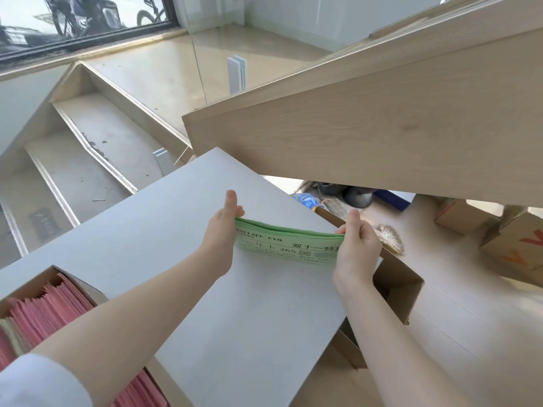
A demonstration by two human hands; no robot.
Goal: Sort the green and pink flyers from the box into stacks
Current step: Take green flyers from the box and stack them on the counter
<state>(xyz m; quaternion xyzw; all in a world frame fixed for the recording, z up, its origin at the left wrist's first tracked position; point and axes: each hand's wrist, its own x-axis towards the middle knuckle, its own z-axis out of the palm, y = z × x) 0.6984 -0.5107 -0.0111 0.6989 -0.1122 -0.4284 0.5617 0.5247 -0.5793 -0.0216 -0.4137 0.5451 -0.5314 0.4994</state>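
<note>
A stack of green flyers (289, 245) stands on its long edge on the grey table (164, 230), near the table's right edge. My left hand (220, 230) holds the stack's left end, fingers curled behind it. My right hand (357, 248) grips the right end, thumb on the near side. At the lower left, a cardboard box (70, 282) holds many pink flyers (50, 315), with some greenish sheets at its left edge.
An open brown carton (399, 286) sits beside the table's right edge. More cardboard boxes (517, 248) stand on the wooden floor at the right. A wooden stair underside (367, 118) hangs over the table's far end. Steps descend at the left.
</note>
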